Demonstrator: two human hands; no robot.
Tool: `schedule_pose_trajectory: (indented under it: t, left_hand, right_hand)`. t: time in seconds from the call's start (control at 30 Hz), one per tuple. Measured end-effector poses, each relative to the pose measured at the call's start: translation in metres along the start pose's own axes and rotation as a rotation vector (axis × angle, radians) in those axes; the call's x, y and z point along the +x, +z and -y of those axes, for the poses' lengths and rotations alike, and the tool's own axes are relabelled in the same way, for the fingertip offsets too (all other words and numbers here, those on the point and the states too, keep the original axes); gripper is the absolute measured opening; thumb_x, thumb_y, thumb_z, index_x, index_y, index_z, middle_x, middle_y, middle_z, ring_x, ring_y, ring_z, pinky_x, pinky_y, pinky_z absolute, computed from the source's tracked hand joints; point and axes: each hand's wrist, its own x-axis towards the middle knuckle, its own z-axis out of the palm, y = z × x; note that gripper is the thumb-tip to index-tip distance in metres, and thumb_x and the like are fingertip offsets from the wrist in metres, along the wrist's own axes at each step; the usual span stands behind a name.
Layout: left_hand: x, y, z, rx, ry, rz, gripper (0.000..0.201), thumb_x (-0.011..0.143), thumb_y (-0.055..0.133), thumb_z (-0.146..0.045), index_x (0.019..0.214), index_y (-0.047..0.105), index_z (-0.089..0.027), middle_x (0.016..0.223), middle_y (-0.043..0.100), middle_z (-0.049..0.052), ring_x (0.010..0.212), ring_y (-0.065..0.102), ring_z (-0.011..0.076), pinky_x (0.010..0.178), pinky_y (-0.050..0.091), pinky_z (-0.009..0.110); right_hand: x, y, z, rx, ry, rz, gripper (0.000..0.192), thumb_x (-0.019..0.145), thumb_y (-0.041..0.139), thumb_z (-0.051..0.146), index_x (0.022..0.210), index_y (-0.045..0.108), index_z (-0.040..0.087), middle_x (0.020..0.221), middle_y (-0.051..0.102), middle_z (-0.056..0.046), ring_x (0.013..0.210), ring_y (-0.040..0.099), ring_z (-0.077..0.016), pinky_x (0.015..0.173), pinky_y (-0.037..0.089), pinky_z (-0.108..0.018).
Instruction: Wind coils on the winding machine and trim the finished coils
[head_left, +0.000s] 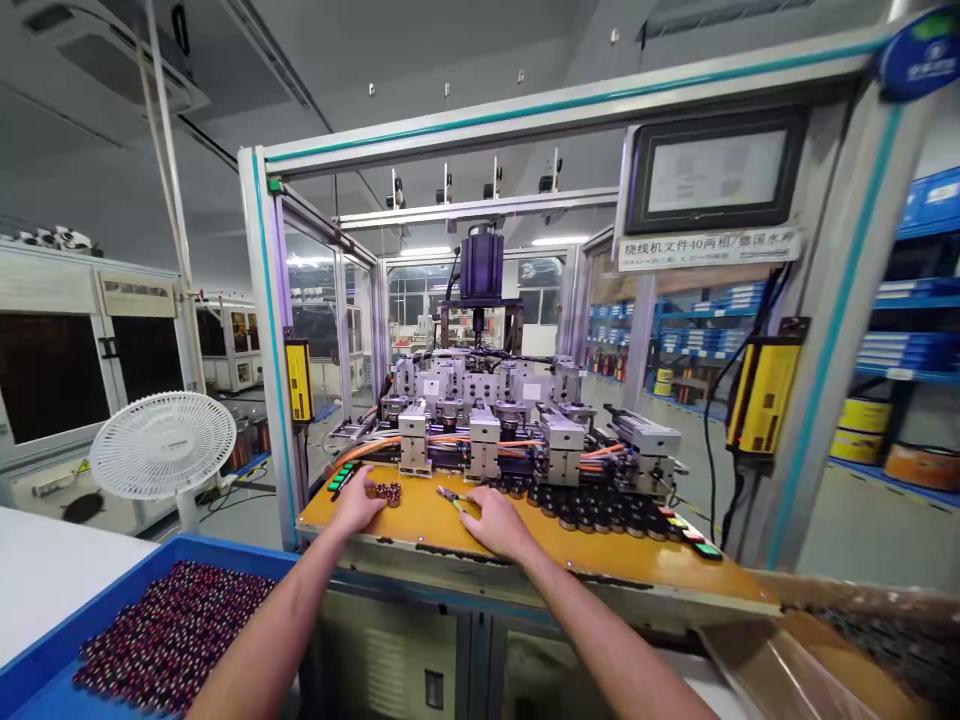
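My left hand (pixel 360 505) rests at the left of the orange worktop, its fingers apart and curved beside a small cluster of wound motor cores (pixel 388 492). Thumb and fingertips reach the cluster's near-left edge; I cannot tell whether they touch it. In my right hand (pixel 495 522) is a pair of small pliers (pixel 454 497) with light green handles, its jaws pointing left toward the cores. Several rows of black round cores (pixel 592 510) stand on the worktop to the right of that hand.
Behind the worktop (pixel 431 515) stands a winding machine (pixel 484 440) with several metal heads. Yellow sensor boxes (pixel 765 395) flank its frame. A blue tray (pixel 172 548) of many cores is at lower left, near a white fan (pixel 163 445). An opened carton (pixel 817 670) sits at lower right.
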Motion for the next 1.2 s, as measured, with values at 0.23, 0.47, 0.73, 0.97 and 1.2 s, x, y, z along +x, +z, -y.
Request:
schedule_pose_trajectory:
  t: [0.23, 0.47, 0.73, 0.97, 1.2]
  left_hand:
    - [-0.003, -0.018, -0.003, -0.143, -0.187, -0.142, 0.033, 0.093, 0.061, -0.03, 0.123, 0.058, -0.016, 0.122, 0.063, 0.01, 0.103, 0.065, 0.0235, 0.086, 0.056, 0.045]
    - [-0.075, -0.051, -0.014, -0.412, -0.167, -0.215, 0.032, 0.091, 0.064, -0.025, 0.121, 0.058, -0.015, 0.113, 0.067, 0.008, 0.095, 0.068, 0.0209, 0.083, 0.058, 0.041]
    - [-0.229, -0.051, -0.051, -0.568, 0.096, -0.065, 0.058, 0.072, 0.079, -0.017, 0.125, 0.058, -0.023, 0.104, 0.073, 0.007, 0.098, 0.07, 0.0217, 0.088, 0.056, 0.031]
    - [-0.277, -0.046, -0.049, -0.564, 0.152, 0.016, 0.059, 0.076, 0.076, -0.014, 0.131, 0.058, -0.027, 0.107, 0.076, 0.008, 0.098, 0.071, 0.024, 0.09, 0.058, 0.033]
    - [-0.284, -0.042, -0.053, -0.613, 0.113, 0.042, 0.063, 0.074, 0.078, -0.011, 0.131, 0.056, -0.025, 0.104, 0.078, 0.007, 0.095, 0.074, 0.0231, 0.086, 0.059, 0.03]
  right_hand:
    - [-0.002, 0.001, -0.002, -0.012, -0.013, -0.014, 0.024, 0.097, 0.061, 0.035, 0.11, 0.063, 0.015, 0.116, 0.064, -0.008, 0.106, 0.062, -0.0222, 0.093, 0.052, -0.045]
    - [0.0, 0.0, -0.003, 0.072, -0.058, -0.073, 0.024, 0.096, 0.061, 0.035, 0.111, 0.063, 0.015, 0.115, 0.064, -0.008, 0.102, 0.063, -0.0212, 0.091, 0.053, -0.043]
    - [-0.072, -0.048, 0.056, 0.27, -0.423, -0.328, 0.031, 0.099, 0.052, 0.031, 0.125, 0.059, 0.016, 0.126, 0.063, -0.015, 0.119, 0.059, -0.0258, 0.104, 0.049, -0.045]
    - [-0.173, -0.106, 0.122, 0.075, -0.993, -0.215, 0.034, 0.092, 0.036, 0.003, 0.115, 0.061, 0.003, 0.112, 0.069, -0.021, 0.094, 0.066, -0.0261, 0.075, 0.055, -0.037]
    - [-0.201, -0.1, 0.108, 0.198, -0.883, 0.068, 0.032, 0.098, 0.036, 0.011, 0.086, 0.065, 0.018, 0.056, 0.057, -0.001, 0.049, 0.047, -0.0158, 0.05, 0.038, -0.03]
